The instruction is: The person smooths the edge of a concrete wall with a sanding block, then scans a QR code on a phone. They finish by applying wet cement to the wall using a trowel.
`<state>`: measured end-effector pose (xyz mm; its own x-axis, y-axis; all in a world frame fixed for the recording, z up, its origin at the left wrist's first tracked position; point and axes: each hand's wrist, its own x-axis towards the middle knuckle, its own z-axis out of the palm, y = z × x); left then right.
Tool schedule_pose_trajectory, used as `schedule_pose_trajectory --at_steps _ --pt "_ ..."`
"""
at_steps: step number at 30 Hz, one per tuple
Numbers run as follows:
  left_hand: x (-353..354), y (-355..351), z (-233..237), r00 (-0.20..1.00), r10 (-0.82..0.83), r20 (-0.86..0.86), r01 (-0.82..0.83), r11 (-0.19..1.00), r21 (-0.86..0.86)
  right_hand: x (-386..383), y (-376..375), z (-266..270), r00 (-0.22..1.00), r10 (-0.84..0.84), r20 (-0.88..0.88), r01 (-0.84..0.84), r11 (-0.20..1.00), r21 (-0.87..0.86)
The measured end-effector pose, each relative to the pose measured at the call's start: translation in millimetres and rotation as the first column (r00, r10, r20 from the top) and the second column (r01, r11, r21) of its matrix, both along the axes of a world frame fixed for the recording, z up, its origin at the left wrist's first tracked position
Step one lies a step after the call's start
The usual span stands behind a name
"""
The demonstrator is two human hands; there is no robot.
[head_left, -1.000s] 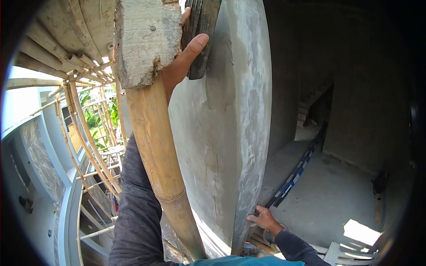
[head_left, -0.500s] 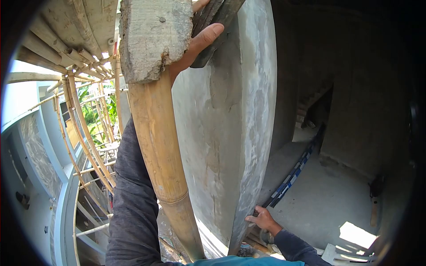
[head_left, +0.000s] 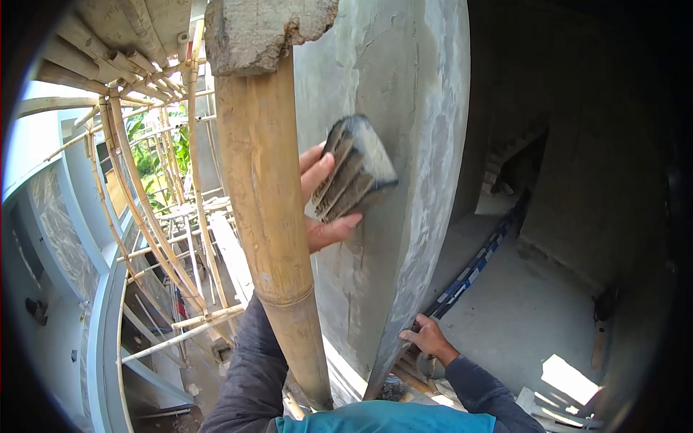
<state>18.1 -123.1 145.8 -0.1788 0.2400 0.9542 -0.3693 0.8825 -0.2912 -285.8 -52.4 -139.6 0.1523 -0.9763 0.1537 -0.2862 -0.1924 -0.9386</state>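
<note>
My left hand reaches out from behind the thick bamboo pole. Its fingers and thumb hold a dark, ridged block with a smooth grey face, tilted near the plastered wall. Whether the block touches the plaster is unclear. Low on the right, my right hand grips the wall's edge, thumb and forefinger showing and the other fingers partly hidden. Damp and pale patches mark the grey plaster.
A rough wooden board crosses the pole's top. Bamboo scaffolding stands on the left over a drop. On the right, a blue-and-white striped long bundle lies on the concrete floor of a dark room.
My left hand has come down the wall with the block, from beside the board to mid-pole height. The view has shifted slightly. My right hand stays at the edge.
</note>
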Motion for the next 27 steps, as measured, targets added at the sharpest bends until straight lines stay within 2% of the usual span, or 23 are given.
schedule_pose_trajectory --at_steps 3,4,6,8,10,11,12,13,14,16,17,18,20,24,26,27 --pt "-18 -1 125 0.985 -0.082 -0.154 0.068 0.993 -0.095 -1 -6 -11 0.998 0.024 0.063 -0.026 1.0 0.017" --pt "-20 4 157 0.983 -0.011 -0.184 0.038 0.989 0.143 -1 -4 -10 0.995 0.028 0.093 -0.029 0.999 0.012" --pt "-25 8 188 0.983 -0.06 -0.172 0.082 0.989 0.123 1 -1 -10 0.991 0.003 0.136 -0.015 0.996 0.084" --pt "-29 -8 203 0.908 -0.42 -0.016 0.413 0.886 0.212 0 -5 -21 0.993 0.015 0.12 -0.012 1.0 -0.028" --pt "-17 20 158 0.986 -0.12 0.117 0.096 0.976 0.196 3 1 -10 0.997 0.003 0.074 -0.003 1.0 -0.01" --pt "-13 8 124 0.993 0.064 0.098 -0.077 0.988 0.133 3 1 -11 0.998 -0.009 0.066 0.011 1.0 -0.018" --pt "-16 7 88 0.99 -0.103 0.092 0.107 0.993 -0.04 3 1 -10 0.998 -0.022 0.058 0.024 0.999 -0.028" --pt "-19 14 39 0.98 -0.159 0.119 0.154 0.987 0.055 4 4 -3 1.0 -0.012 0.024 0.013 0.999 -0.042" --pt "-17 10 -8 0.975 -0.139 0.173 0.133 0.99 0.046 4 3 -3 1.0 -0.015 0.027 0.016 0.999 -0.036" --pt "-16 10 -91 0.985 -0.128 0.115 0.112 0.984 0.138 2 2 -6 0.999 0.014 0.042 -0.011 0.998 -0.061" --pt "-17 10 -119 0.988 -0.131 0.076 0.117 0.979 0.168 3 2 -9 0.999 0.008 0.047 -0.005 0.998 -0.059" --pt "-18 13 -118 0.988 -0.09 0.121 0.08 0.993 0.083 4 1 -10 0.996 0.003 0.087 -0.001 1.0 -0.017" --pt "-22 15 -72 0.992 -0.056 0.115 0.057 0.998 -0.005 2 2 -7 0.993 0.003 0.117 -0.006 0.999 0.031" --pt "-38 11 63 0.997 -0.01 -0.075 -0.007 0.975 -0.224 2 0 -13 0.995 0.002 0.098 -0.002 1.0 0.0" --pt "-41 31 101 0.993 -0.088 -0.072 0.083 0.994 -0.074 0 -2 -14 0.995 -0.001 0.098 0.002 1.0 -0.015" --pt "-45 56 104 0.994 -0.103 -0.04 0.104 0.994 0.029 1 -1 -14 0.998 -0.007 0.07 0.009 1.0 -0.026"
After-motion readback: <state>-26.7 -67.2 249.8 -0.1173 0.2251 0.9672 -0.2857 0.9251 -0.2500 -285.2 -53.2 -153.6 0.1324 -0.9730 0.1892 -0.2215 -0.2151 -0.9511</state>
